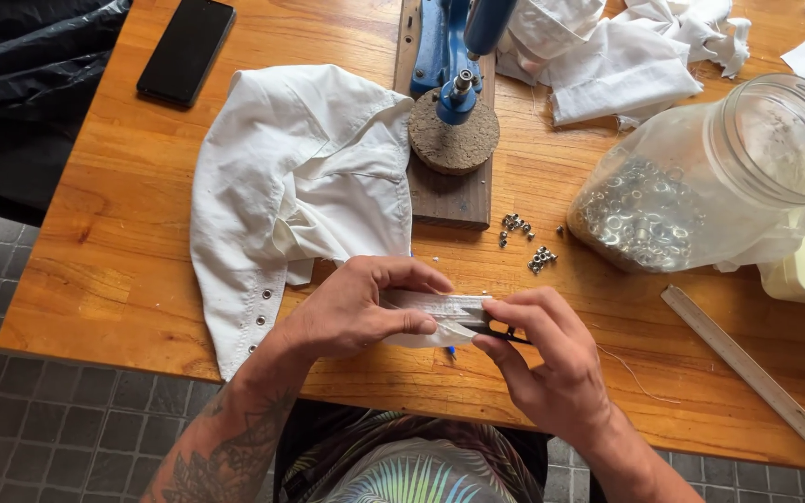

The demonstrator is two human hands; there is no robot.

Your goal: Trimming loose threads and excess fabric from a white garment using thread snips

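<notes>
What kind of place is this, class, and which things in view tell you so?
Probably a small sewing or garment workshop: a blue hand press on the wooden table, a jar of metal eyelets, and a white garment with eyelets set.

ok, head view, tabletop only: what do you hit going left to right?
Black flat phone → white fabric garment with eyelets → blue metal press on a wooden board → small loose silver eyelets → clear plastic jar of silver eyelets. Hands left out, since they overlap the middle.
</notes>
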